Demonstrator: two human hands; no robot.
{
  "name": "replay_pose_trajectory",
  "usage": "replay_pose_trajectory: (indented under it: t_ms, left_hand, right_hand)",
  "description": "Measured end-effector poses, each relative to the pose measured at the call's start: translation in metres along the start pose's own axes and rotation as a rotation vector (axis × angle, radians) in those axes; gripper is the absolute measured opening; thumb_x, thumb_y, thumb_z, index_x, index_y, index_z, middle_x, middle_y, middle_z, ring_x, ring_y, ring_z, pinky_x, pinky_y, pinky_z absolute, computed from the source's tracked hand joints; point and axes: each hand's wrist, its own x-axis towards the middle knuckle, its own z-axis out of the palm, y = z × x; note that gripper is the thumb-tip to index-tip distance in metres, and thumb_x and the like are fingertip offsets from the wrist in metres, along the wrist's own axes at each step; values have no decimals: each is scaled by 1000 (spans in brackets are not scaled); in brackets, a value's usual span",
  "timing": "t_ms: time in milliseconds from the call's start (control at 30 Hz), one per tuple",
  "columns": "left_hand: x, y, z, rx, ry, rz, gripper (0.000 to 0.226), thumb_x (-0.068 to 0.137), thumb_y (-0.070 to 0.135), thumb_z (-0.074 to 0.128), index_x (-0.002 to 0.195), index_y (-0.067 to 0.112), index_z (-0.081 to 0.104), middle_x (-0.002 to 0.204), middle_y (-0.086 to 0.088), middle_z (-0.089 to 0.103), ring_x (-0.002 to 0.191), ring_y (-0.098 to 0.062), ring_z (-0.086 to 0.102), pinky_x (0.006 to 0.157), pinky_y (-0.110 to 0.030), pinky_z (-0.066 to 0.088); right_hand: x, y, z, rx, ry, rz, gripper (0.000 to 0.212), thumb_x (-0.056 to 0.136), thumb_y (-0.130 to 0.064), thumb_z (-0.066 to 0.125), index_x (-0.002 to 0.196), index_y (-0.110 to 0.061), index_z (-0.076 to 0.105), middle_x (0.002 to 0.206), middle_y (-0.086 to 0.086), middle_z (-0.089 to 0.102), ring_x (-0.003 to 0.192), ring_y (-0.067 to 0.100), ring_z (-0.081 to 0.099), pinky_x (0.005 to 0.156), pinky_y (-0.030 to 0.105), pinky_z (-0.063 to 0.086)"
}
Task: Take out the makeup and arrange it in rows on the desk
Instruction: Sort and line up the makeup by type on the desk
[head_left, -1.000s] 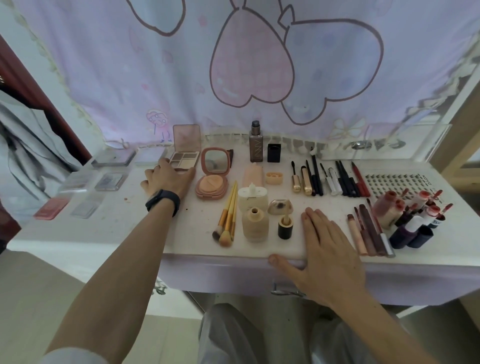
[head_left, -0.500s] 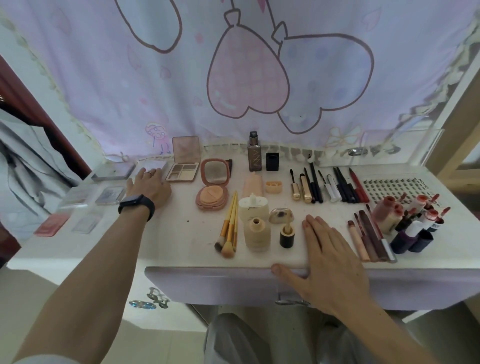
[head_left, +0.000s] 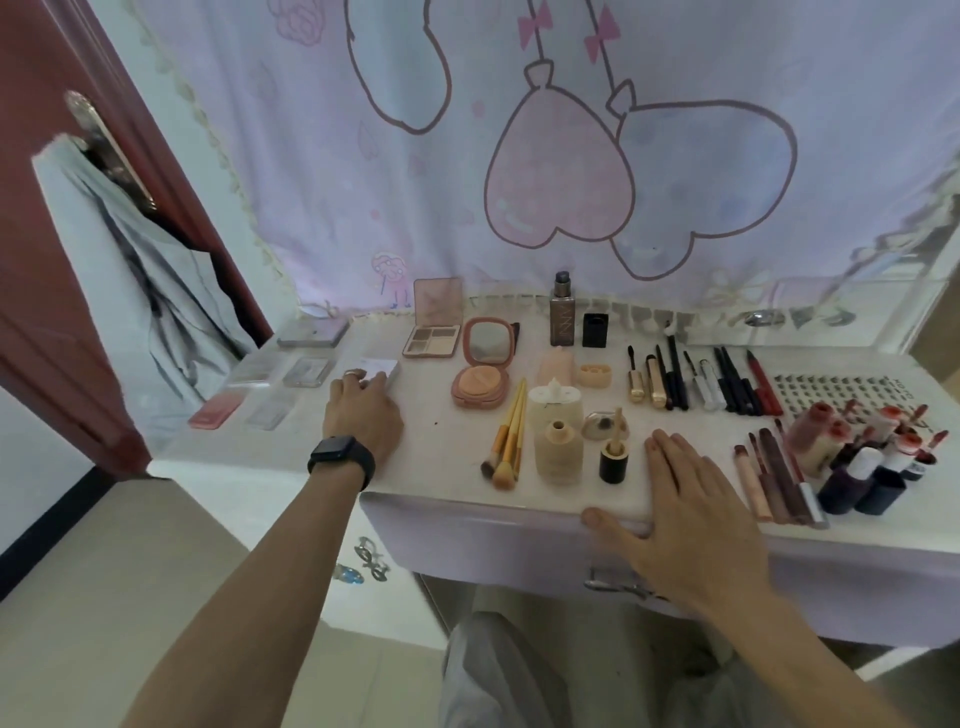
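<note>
Makeup lies in rows on the white desk (head_left: 447, 457). My left hand (head_left: 363, 415), with a black watch on the wrist, reaches to the back left, its fingers curled on the near edge of a pale flat palette (head_left: 383, 368). Right of it stand an open eyeshadow palette (head_left: 434, 340) and a pink mirror compact (head_left: 480, 371). My right hand (head_left: 691, 499) rests flat on the desk's front edge, thumb over the rim. It lies between a black-capped bottle (head_left: 613, 460) and a row of lip pencils (head_left: 774, 483).
Several flat palettes (head_left: 270, 384) lie at the far left. Yellow brushes (head_left: 509, 441), beige bottles (head_left: 558, 452), mascaras and liners (head_left: 701, 384), a lash tray (head_left: 836, 392) and lip glosses (head_left: 862, 452) fill the right. A red door (head_left: 47, 260) stands left, a curtain behind.
My left hand has slid left from the eyeshadow palette onto the pale palette. The view has tilted up and left. My right hand has stayed on the desk edge.
</note>
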Motion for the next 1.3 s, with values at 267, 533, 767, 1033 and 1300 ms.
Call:
replay_pose_trajectory:
  t_ms: [267, 533, 767, 1033, 1300]
  left_hand:
    - [-43, 11, -7, -96, 87, -166, 30, 89, 39, 54, 117, 39, 64, 137, -10, 48, 126, -35, 42, 109, -44, 30]
    - [-50, 15, -14, -147, -10, -266, 28, 91, 50, 51, 115, 38, 57, 122, -14, 57, 116, -37, 48, 100, -44, 35]
    - [-59, 12, -23, -267, -12, -249, 35, 84, 50, 60, 112, 30, 53, 106, -9, 59, 108, -34, 48, 89, -40, 42]
    - [-90, 37, -48, -937, 144, -171, 50, 79, 32, 80, 121, 23, 52, 107, 4, 64, 90, -8, 62, 67, -17, 43]
    - [-115, 111, -89, -1087, 88, 194, 66, 63, 43, 81, 121, 31, 51, 111, 8, 63, 103, -7, 62, 73, -18, 54]
  right_hand:
    - [-1, -1, -4, -16, 2, -5, 119, 76, -96, 8, 160, -12, 13, 168, 5, 13, 154, 19, 11, 120, 32, -1]
    - [0, -1, -3, 2, -16, -3, 117, 76, -95, 7, 160, -13, 9, 168, 2, 7, 155, 16, 4, 124, 34, 3]
    - [-2, -2, -6, 11, -33, 10, 116, 76, -94, 9, 161, -14, 6, 169, 1, 4, 155, 15, 1, 124, 35, 2]
    - [-3, -2, -7, 17, -46, 1, 116, 78, -94, 12, 161, -14, 5, 169, 1, 2, 155, 15, -1, 124, 34, 0]
    - [-11, -7, -60, 743, 194, 63, 75, 87, -77, 45, 141, -26, 47, 143, -8, 51, 130, 10, 47, 112, 37, 39]
